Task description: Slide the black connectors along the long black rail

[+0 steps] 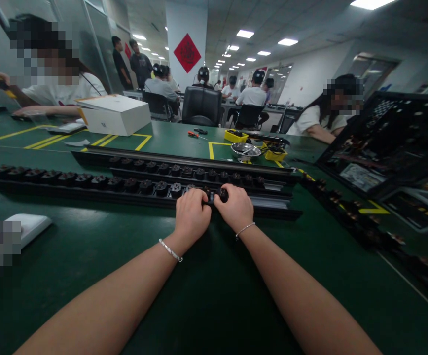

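Observation:
A long black rail lies crosswise before me, with a row of small black socket-like modules set along it. My left hand is closed over the front edge of this near rail, its fingertips partly hidden beside the last modules. Between the thumb and fingers of my right hand is a round black module, at the row's right end. It cannot be told whether this module touches the rail. Right of the hands, a bare grey channel shows in the rail. Behind lies a second rail with similar modules.
More dark modules run in a line along the right. A white box, a screwdriver, a metal bowl and yellow bins stand farther back. A large dark panel leans at right. Co-workers sit at both sides.

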### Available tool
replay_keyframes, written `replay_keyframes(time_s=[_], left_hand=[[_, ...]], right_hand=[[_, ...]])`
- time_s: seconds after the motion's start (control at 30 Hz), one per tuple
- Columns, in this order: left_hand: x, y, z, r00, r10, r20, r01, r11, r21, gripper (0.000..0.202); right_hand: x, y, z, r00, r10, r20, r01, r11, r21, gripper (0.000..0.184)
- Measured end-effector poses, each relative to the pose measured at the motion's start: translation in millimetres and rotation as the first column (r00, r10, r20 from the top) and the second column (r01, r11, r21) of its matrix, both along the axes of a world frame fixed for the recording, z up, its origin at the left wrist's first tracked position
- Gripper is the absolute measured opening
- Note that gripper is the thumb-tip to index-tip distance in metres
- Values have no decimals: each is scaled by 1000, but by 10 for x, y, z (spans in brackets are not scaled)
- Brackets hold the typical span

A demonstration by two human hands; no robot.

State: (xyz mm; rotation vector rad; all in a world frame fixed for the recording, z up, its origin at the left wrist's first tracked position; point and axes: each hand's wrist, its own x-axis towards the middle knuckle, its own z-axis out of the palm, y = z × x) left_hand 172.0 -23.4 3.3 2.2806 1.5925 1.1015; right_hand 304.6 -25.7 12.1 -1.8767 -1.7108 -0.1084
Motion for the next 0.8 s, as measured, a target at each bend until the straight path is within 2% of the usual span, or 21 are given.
replay_keyframes(time_s=[0.8], left_hand=[[3,3,-31,999,1,-37,0,1000,23,13]], right_hand=[[39,26,9,1000,7,-21,-8,1000,-28,20]])
